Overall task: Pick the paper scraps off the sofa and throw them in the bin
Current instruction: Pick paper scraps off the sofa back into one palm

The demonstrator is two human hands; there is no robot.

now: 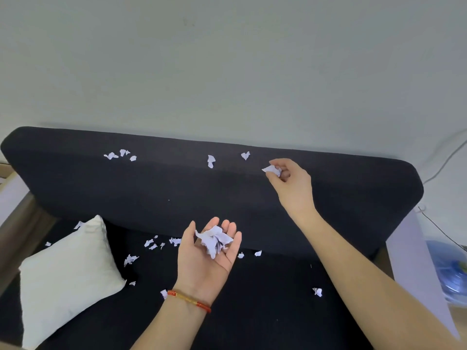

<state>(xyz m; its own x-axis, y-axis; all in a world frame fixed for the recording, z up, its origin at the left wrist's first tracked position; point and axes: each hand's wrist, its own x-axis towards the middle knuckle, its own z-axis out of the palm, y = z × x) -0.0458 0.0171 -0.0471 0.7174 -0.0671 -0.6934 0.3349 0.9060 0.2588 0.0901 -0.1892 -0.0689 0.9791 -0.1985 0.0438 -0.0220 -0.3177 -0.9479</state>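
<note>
We look down on a black fabric sofa [341, 183] set against a pale wall [227, 59]. Our left hand [204, 258] is turned palm up over the seat, its fingers straight and relaxed, and it cradles a loose heap of torn white paper scraps [214, 241] on the palm and fingers. A red and gold cord bracelet [189, 300] circles that wrist. Our right hand [290, 180] reaches to the top of the backrest, where its thumb and curled fingers pinch a single white paper scrap [272, 170].

More white scraps lie along the top of the backrest: a small cluster at the left [121, 154] and two single pieces nearer the middle [211, 161], well apart from the cluster. Others are scattered on the seat [154, 245], some beside a white square cushion [68, 279] that leans at the left end. One scrap [317, 291] lies alone on the seat under our right forearm. A blue object [452, 276] is blurred at the right edge.
</note>
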